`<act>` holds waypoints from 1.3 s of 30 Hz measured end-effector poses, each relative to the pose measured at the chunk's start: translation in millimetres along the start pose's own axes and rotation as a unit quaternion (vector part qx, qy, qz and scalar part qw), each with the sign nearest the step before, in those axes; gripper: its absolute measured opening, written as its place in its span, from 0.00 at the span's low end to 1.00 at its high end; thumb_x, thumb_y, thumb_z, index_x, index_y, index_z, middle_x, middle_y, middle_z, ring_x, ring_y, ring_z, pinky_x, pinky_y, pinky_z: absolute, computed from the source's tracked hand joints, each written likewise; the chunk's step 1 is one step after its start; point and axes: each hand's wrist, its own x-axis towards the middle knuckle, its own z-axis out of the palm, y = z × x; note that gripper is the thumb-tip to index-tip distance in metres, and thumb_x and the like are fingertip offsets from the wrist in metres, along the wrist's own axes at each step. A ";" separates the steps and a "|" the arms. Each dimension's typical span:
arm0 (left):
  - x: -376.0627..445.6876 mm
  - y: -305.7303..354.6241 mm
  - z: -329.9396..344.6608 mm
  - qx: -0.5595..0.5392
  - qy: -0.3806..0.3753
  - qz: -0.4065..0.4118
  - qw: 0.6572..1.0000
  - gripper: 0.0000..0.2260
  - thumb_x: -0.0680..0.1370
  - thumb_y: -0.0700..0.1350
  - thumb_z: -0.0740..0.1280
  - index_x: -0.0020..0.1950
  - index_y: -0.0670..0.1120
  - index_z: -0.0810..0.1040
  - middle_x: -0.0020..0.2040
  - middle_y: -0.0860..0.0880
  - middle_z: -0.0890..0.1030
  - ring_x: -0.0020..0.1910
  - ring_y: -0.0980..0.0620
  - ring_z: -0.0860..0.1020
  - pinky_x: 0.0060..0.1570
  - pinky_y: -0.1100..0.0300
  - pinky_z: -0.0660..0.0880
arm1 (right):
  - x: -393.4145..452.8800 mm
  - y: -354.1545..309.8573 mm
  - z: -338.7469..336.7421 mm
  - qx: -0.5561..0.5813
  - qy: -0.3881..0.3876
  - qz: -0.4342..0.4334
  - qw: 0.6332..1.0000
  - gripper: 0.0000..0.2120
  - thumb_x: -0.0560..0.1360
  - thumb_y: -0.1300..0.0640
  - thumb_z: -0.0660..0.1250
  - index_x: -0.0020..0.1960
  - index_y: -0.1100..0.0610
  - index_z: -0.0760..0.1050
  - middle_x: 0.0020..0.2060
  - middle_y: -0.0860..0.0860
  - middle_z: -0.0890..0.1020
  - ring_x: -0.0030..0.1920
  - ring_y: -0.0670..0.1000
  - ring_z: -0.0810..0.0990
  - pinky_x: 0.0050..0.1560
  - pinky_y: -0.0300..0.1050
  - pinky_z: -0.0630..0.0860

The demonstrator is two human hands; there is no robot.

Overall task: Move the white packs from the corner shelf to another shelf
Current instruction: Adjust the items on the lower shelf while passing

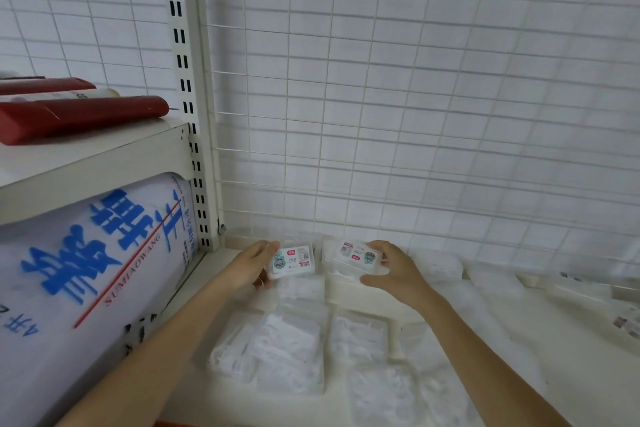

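print on the held packs (292,262) too small to read; right-edge packs (627,322) blurred and cut off

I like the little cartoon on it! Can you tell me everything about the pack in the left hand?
The pack in the left hand is a small, flat, rectangular box that looks like clear or white plastic. Its label faces up, with a little blue-green cartoon figure, a red mark, small print and a red barcode patch. The left hand grips its left end, thumb on top. It is held near the back corner of the shelf, above other white packs; whether it touches them is unclear.
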 end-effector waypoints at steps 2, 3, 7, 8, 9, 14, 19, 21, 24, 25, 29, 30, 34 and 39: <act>-2.8 -0.3 0.7 -0.010 -0.004 0.002 1.000 0.14 0.81 0.51 0.56 0.52 0.41 0.73 0.34 0.45 0.79 0.24 0.51 0.74 0.24 0.61 0.69 | -3.4 -4.1 1.0 -0.017 0.006 -0.006 1.000 0.31 0.64 0.57 0.77 0.63 0.53 0.67 0.59 0.50 0.71 0.58 0.50 0.73 0.55 0.44 0.73; -4.2 0.0 1.1 -0.007 -0.003 0.003 1.000 0.13 0.81 0.51 0.56 0.53 0.42 0.73 0.35 0.45 0.79 0.24 0.52 0.74 0.24 0.61 0.70 | -6.3 -7.0 2.0 -0.034 0.013 -0.011 0.999 0.32 0.65 0.54 0.77 0.63 0.53 0.65 0.59 0.49 0.70 0.57 0.49 0.72 0.54 0.42 0.71; -4.4 -1.8 2.2 -0.021 0.000 0.010 1.000 0.10 0.81 0.49 0.56 0.51 0.45 0.73 0.37 0.45 0.78 0.24 0.54 0.75 0.24 0.62 0.70 | -20.5 -14.9 14.2 -0.104 0.020 -0.029 0.994 0.37 0.65 0.42 0.74 0.66 0.47 0.58 0.56 0.47 0.65 0.53 0.47 0.70 0.52 0.41 0.68; -4.1 -3.0 3.0 -0.030 0.001 0.013 0.999 0.09 0.81 0.49 0.57 0.51 0.46 0.73 0.39 0.45 0.78 0.25 0.52 0.75 0.24 0.61 0.71 | -22.8 -15.3 18.3 -0.113 0.011 -0.024 0.993 0.38 0.64 0.40 0.73 0.66 0.45 0.57 0.56 0.48 0.65 0.53 0.47 0.70 0.53 0.43 0.69; -3.8 -4.1 3.8 -0.035 0.002 0.015 0.999 0.08 0.80 0.49 0.59 0.51 0.46 0.73 0.40 0.45 0.78 0.27 0.51 0.75 0.26 0.60 0.71 | -24.3 -15.4 21.6 -0.115 0.000 -0.016 0.993 0.38 0.64 0.38 0.73 0.67 0.43 0.56 0.57 0.48 0.65 0.53 0.47 0.70 0.54 0.43 0.70; -4.0 -18.7 0.2 -0.028 -0.042 0.015 0.999 0.27 0.66 0.50 0.75 0.61 0.52 0.68 0.56 0.48 0.76 0.43 0.53 0.76 0.37 0.63 0.72 | -18.9 -13.5 25.7 -0.084 -0.008 0.004 0.996 0.44 0.63 0.39 0.74 0.71 0.43 0.53 0.62 0.50 0.68 0.61 0.51 0.69 0.60 0.45 0.68; -6.8 -18.8 0.3 0.098 -0.050 0.032 0.993 0.31 0.68 0.42 0.74 0.66 0.53 0.64 0.62 0.47 0.64 0.51 0.53 0.74 0.40 0.70 0.72 | -13.6 -7.9 20.8 -0.113 -0.021 0.000 0.993 0.37 0.70 0.50 0.71 0.72 0.42 0.53 0.59 0.53 0.73 0.56 0.51 0.73 0.55 0.44 0.72; -8.5 -18.6 0.1 0.106 -0.043 0.035 0.993 0.30 0.69 0.41 0.73 0.67 0.51 0.64 0.62 0.47 0.63 0.50 0.54 0.73 0.40 0.71 0.72 | -14.5 -10.7 18.7 -0.154 -0.028 -0.014 0.988 0.36 0.71 0.49 0.69 0.72 0.40 0.52 0.58 0.51 0.68 0.55 0.51 0.71 0.52 0.43 0.72; -10.2 -17.5 -0.8 0.108 -0.040 0.036 0.993 0.28 0.70 0.42 0.73 0.67 0.51 0.66 0.62 0.48 0.64 0.51 0.55 0.73 0.41 0.70 0.72 | -16.0 -17.1 13.6 -0.220 -0.039 -0.082 0.971 0.36 0.71 0.53 0.67 0.72 0.40 0.53 0.62 0.50 0.58 0.65 0.52 0.62 0.58 0.46 0.71; -10.2 -17.1 -1.2 0.105 -0.041 0.034 0.993 0.28 0.70 0.42 0.73 0.67 0.51 0.66 0.62 0.48 0.65 0.51 0.55 0.73 0.41 0.70 0.72 | -16.2 -19.9 10.9 -0.240 -0.049 -0.109 0.963 0.36 0.71 0.57 0.67 0.72 0.40 0.53 0.65 0.49 0.55 0.68 0.52 0.58 0.63 0.48 0.69; -9.8 -16.8 -1.4 0.102 -0.043 0.040 0.993 0.28 0.70 0.40 0.73 0.67 0.50 0.66 0.62 0.48 0.66 0.50 0.56 0.73 0.40 0.71 0.72 | -10.9 -29.5 0.7 -0.409 -0.074 -0.183 0.891 0.43 0.69 0.71 0.60 0.74 0.40 0.49 0.73 0.48 0.47 0.73 0.52 0.48 0.70 0.48 0.56; -10.2 -16.4 -1.3 0.101 -0.042 0.040 0.993 0.28 0.70 0.40 0.73 0.67 0.50 0.66 0.62 0.48 0.65 0.49 0.58 0.72 0.39 0.72 0.73 | -8.7 -31.8 -0.6 -0.456 -0.078 -0.201 0.864 0.43 0.70 0.71 0.60 0.74 0.40 0.48 0.74 0.49 0.46 0.73 0.53 0.47 0.70 0.48 0.55; -12.1 -17.0 -1.9 0.103 -0.031 0.052 0.993 0.29 0.70 0.39 0.73 0.68 0.48 0.66 0.61 0.47 0.67 0.51 0.58 0.71 0.42 0.73 0.72 | 1.2 -38.4 -3.1 -0.542 -0.099 -0.238 0.800 0.40 0.73 0.69 0.61 0.74 0.41 0.49 0.75 0.49 0.45 0.74 0.54 0.49 0.70 0.49 0.57; -16.3 -22.6 -7.4 0.105 -0.022 0.063 0.992 0.29 0.70 0.38 0.72 0.69 0.46 0.65 0.61 0.48 0.71 0.53 0.53 0.73 0.44 0.67 0.73 | 1.2 -36.3 -3.9 -0.503 -0.088 -0.214 0.833 0.35 0.74 0.69 0.60 0.74 0.47 0.53 0.74 0.49 0.55 0.69 0.52 0.61 0.64 0.44 0.66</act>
